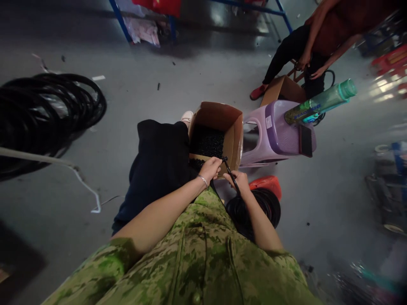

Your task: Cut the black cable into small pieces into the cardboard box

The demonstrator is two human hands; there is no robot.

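My right hand (240, 182) is wrapped round a thin black tube (230, 173), which slants up and to the left out of the fist. At the tube's upper end is a small black part (225, 159), too small to name. My left hand (210, 168), with a bracelet at the wrist, is closed in a pinch against that small part. Both hands are over the near edge of an open cardboard box (233, 123), which holds many small black pieces (210, 142). Beside my right forearm lies a coil of black tubing (270, 207).
Right of the box stands a purple plastic stool (282, 131) bearing a green bottle (324, 101) and a dark phone-like slab (305, 141). A red object (269, 185) lies by the coil. Large black coils (79, 97) are at left. Another person (337, 34) sits at upper right, beside a box.
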